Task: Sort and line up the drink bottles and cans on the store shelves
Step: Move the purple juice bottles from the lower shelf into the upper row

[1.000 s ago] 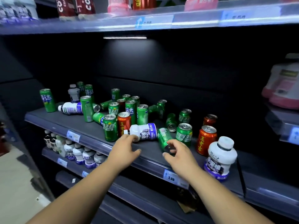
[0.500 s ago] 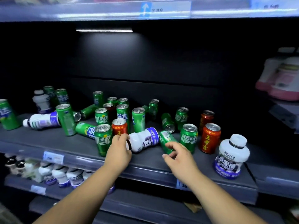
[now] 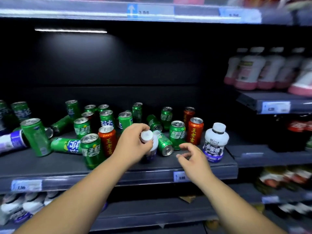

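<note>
Gripping the white bottle [image 3: 152, 148] just under its cap, the left hand [image 3: 135, 142] curls fingers and thumb round the neck and shoulder. The bottle sits near the front middle of the shelf [image 3: 70, 173], with its cap tilted toward the camera. Its purple-labelled lower part is low over the board, but whether it touches cannot be told. The right hand [image 3: 192, 157] hovers just to the right with fingers loosely curled, holding nothing.

A fallen green can [image 3: 163, 144] lies just beside the bottle, one end facing forward. Upright green and red cans crowd behind it. A matching upright bottle [image 3: 215, 142] stands at the right end of the shelf, which probably marks where this kind belongs.

Handling, as judged: the bottle looks like squat plastic, likely full and moderately heavy. It should be stiff at the cap and shoulder but may yield along the walls. The glossy label may slip, so the narrowing under the cap gives the surest hold, with a second hand under the body for carrying. The cans are rigid and smooth, and one lying on its side will roll at a nudge. They are best taken round the middle.
</note>
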Demonstrator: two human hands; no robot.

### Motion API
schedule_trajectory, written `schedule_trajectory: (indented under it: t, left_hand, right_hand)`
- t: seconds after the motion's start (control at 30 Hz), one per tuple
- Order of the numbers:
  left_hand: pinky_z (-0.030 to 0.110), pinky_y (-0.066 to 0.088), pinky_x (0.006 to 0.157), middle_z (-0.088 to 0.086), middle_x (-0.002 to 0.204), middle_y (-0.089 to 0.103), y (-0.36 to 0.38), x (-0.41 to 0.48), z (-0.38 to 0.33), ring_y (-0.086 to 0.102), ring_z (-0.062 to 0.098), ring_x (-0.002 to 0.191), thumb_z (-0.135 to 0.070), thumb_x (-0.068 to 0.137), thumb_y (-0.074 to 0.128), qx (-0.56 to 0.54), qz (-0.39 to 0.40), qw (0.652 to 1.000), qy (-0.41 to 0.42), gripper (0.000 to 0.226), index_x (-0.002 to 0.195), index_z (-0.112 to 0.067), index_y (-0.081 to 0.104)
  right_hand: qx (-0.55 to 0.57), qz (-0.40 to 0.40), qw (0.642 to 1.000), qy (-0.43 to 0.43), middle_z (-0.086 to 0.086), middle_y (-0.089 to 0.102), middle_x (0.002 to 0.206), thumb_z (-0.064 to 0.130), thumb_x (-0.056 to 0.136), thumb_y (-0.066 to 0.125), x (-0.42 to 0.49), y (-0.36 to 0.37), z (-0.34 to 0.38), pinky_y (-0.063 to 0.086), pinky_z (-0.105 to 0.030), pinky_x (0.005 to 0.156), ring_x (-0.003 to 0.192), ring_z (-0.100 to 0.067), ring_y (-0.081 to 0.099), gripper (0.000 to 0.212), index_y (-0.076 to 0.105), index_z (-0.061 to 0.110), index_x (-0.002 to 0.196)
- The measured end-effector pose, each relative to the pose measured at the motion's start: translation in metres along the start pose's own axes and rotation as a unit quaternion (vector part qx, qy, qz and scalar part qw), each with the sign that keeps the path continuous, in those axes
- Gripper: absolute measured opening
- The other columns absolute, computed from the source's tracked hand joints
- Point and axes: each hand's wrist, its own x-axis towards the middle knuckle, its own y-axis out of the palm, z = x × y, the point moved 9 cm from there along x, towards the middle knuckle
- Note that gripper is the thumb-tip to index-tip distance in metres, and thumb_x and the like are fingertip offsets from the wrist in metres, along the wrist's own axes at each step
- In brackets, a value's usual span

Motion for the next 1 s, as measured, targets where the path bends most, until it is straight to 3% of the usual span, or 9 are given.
schedule_trajectory:
  t: [0.07, 0.2, 0.4, 0.5, 0.57, 0.67, 0.83, 1.0]
  left_hand:
    - [0.023, 0.044, 0.083, -0.01, 0.099, 0.064, 0.012, 0.004, 0.004, 0.055, 0.004, 0.092, -0.014, 0.077, 0.076, -0.051, 0.006, 0.998, -0.039, 0.03, 0.105, -0.02, 0.067]
    - [0.021, 0.045, 0.08, -0.014, 0.104, 0.06, 0.045, 0.003, 0.02, 0.06, 0.013, 0.096, -0.015, 0.072, 0.084, -0.128, 0.051, 0.982, -0.127, 0.063, 0.121, -0.031, 0.048]
    - [0.03, 0.043, 0.087, -0.001, 0.116, 0.055, 0.055, 0.001, 0.019, 0.055, 0.02, 0.103, -0.014, 0.064, 0.091, -0.087, 0.007, 0.982, -0.169, 0.09, 0.139, -0.019, 0.041]
    - [0.036, 0.048, 0.091, -0.003, 0.115, 0.056, 0.056, -0.004, 0.02, 0.055, 0.02, 0.104, -0.013, 0.063, 0.092, -0.078, 0.0, 0.979, -0.189, 0.088, 0.135, -0.022, 0.042]
    - [0.038, 0.05, 0.087, -0.007, 0.108, 0.057, 0.056, -0.006, 0.02, 0.057, 0.021, 0.1, -0.012, 0.062, 0.091, -0.066, 0.004, 0.977, -0.203, 0.081, 0.126, -0.027, 0.043]
    - [0.037, 0.052, 0.085, -0.009, 0.105, 0.061, 0.057, -0.015, 0.022, 0.062, 0.02, 0.098, -0.017, 0.058, 0.09, -0.044, 0.01, 0.972, -0.231, 0.078, 0.119, -0.031, 0.044]
    - [0.039, 0.049, 0.097, -0.002, 0.121, 0.063, 0.066, -0.05, 0.046, 0.061, 0.022, 0.111, -0.023, 0.059, 0.091, -0.074, -0.017, 0.953, -0.294, 0.096, 0.138, -0.024, 0.037]
    - [0.032, 0.046, 0.093, -0.006, 0.123, 0.063, 0.072, -0.062, 0.054, 0.061, 0.017, 0.11, -0.027, 0.061, 0.092, -0.077, -0.016, 0.945, -0.318, 0.096, 0.141, -0.022, 0.038]
  right_hand:
    - [0.004, -0.014, 1.0, 0.009, 0.01, 0.062, 0.106, 0.023, 0.086, 0.072, -0.002, -0.02, -0.009, 0.048, -0.025, 0.08, 0.088, -0.006, 0.062, 0.028, 0.059, 0.037, 0.107]
    - [0.01, -0.038, 0.998, 0.041, 0.002, 0.066, 0.091, 0.021, 0.087, 0.071, -0.007, -0.062, -0.031, 0.043, -0.024, 0.074, 0.084, -0.008, 0.061, 0.026, 0.061, 0.034, 0.106]
    - [0.02, -0.109, 0.991, 0.074, 0.0, 0.063, 0.109, 0.01, 0.08, 0.075, 0.0, -0.131, -0.067, 0.044, -0.022, 0.074, 0.089, -0.011, 0.061, 0.041, 0.054, 0.019, 0.113]
    - [0.012, -0.052, 0.992, 0.117, 0.0, 0.054, 0.124, 0.018, 0.077, 0.082, 0.014, -0.132, -0.09, 0.047, -0.033, 0.089, 0.105, -0.019, 0.058, 0.07, 0.042, 0.015, 0.134]
    - [0.027, 0.008, 0.992, 0.123, 0.003, 0.059, 0.127, 0.022, 0.073, 0.085, 0.025, -0.12, -0.097, 0.05, -0.041, 0.097, 0.11, -0.02, 0.061, 0.079, 0.04, 0.022, 0.137]
    - [0.006, 0.038, 0.994, 0.102, 0.003, 0.065, 0.123, 0.025, 0.07, 0.087, 0.039, -0.108, -0.093, 0.05, -0.043, 0.097, 0.11, -0.022, 0.062, 0.075, 0.046, 0.024, 0.132]
    - [0.027, 0.116, 0.991, 0.062, 0.006, 0.066, 0.12, 0.026, 0.069, 0.09, 0.046, -0.066, -0.068, 0.051, -0.042, 0.099, 0.109, -0.017, 0.064, 0.072, 0.05, 0.025, 0.128]
    - [0.046, 0.168, 0.984, 0.03, 0.008, 0.066, 0.116, 0.027, 0.069, 0.089, 0.04, -0.016, -0.038, 0.05, -0.035, 0.093, 0.105, -0.014, 0.063, 0.07, 0.05, 0.028, 0.127]
